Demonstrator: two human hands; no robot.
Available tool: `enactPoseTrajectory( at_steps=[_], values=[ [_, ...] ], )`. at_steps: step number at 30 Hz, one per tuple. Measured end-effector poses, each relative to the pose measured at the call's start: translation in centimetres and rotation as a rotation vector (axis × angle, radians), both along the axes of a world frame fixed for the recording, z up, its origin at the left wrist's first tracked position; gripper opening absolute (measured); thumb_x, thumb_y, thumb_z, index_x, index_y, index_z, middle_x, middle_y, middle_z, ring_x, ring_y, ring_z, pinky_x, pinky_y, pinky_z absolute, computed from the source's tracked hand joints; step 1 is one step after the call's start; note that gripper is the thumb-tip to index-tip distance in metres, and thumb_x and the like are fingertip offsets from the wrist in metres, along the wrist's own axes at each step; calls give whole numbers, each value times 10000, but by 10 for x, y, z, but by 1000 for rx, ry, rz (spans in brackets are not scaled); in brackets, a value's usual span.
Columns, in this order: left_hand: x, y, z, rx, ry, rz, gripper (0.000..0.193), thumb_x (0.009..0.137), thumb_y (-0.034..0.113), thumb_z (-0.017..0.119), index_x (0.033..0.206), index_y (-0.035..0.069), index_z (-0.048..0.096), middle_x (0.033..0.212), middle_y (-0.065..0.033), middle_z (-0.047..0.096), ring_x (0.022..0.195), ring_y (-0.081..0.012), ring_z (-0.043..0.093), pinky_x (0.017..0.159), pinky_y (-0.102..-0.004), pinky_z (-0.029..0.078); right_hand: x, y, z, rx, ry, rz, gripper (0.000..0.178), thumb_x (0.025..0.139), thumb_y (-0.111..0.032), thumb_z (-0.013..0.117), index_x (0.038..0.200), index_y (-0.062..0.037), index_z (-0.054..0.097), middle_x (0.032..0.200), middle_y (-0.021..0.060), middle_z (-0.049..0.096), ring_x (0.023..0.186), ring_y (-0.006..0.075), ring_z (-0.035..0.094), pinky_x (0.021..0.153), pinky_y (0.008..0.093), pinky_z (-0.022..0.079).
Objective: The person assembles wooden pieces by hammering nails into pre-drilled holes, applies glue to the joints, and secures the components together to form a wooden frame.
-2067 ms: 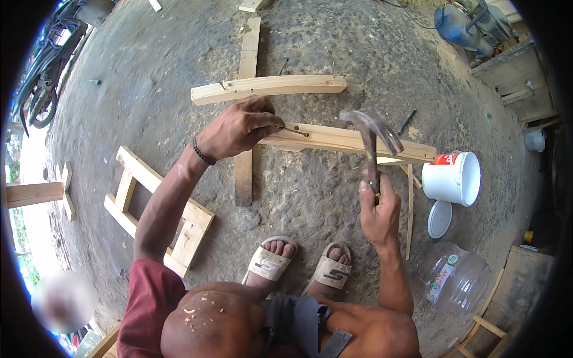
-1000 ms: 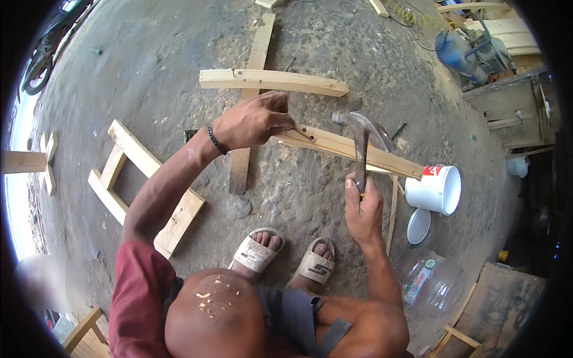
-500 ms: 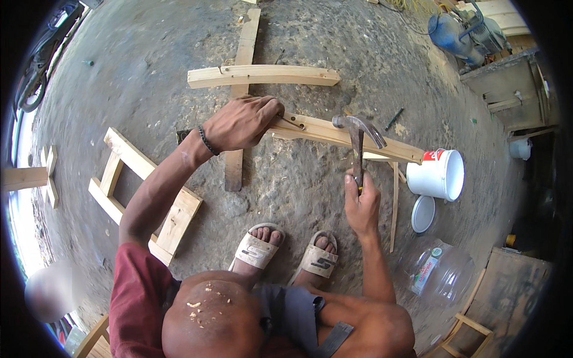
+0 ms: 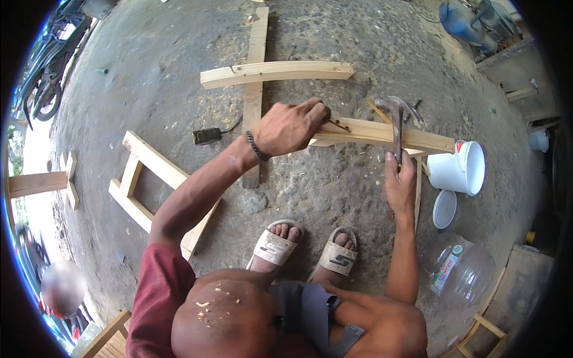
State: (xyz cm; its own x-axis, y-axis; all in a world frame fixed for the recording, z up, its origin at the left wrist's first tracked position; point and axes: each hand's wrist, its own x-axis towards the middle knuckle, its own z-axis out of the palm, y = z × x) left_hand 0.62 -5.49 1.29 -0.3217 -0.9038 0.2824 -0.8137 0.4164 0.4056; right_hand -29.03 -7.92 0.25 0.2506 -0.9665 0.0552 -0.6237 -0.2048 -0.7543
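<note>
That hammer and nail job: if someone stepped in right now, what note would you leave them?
Left hand: fingers pinch a nail upright-ish on the wooden slat.
Right hand: grips the hammer, head raised above the slat.
Slat lies across a second board on the concrete; white bucket sits to the right.
Done: nail positioned. Left: nail not yet driven in.
</note>
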Motion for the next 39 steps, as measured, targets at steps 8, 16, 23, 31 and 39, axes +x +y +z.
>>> enactPoseTrajectory(
  at_steps=[8, 16, 23, 31, 39],
  values=[
    [-1, -1, 8, 100, -62, 20, 211, 871, -6, 547, 1075, 48, 535, 1010, -109, 647, 754, -320, 678, 622, -408, 556, -3, 2, -3, -19, 7, 6, 259, 1017, -220, 537, 954, 30, 525, 644, 213, 579, 572, 347, 629, 523, 429, 431],
    [23, -2, 9, 52, -58, -18, 205, 885, 34, 607, 1076, 45, 534, 999, -112, 634, 875, -325, 667, 711, -411, 551, 13, 4, -3, -63, 6, 86, 202, 1002, -168, 536, 977, 28, 496, 676, 264, 587, 669, 486, 614, 541, 506, 405],
    [12, 2, 29, -90, -137, -42, 183, 859, 48, 617, 1027, 35, 546, 1004, -125, 595, 922, -322, 626, 779, -408, 536, 11, 3, -7, -41, 19, 81, 217, 1002, -177, 526, 1007, 38, 495, 691, 284, 590, 672, 501, 607, 543, 526, 390],
    [7, 4, 60, 54, -104, -140, 86, 907, 92, 635, 942, 44, 574, 944, -99, 573, 899, -287, 595, 803, -414, 482, 12, 10, -6, 59, 47, 47, 239, 1006, -198, 514, 1033, 38, 488, 703, 295, 598, 709, 508, 617, 543, 535, 392],
    [-4, 10, 61, -163, 133, 6, 108, 890, 123, 673, 979, 72, 636, 910, -73, 598, 888, -275, 588, 798, -408, 462, 10, 5, -9, 44, 16, 43, 239, 1003, -200, 525, 1045, 32, 486, 697, 295, 595, 716, 515, 611, 560, 544, 402]
  ],
)
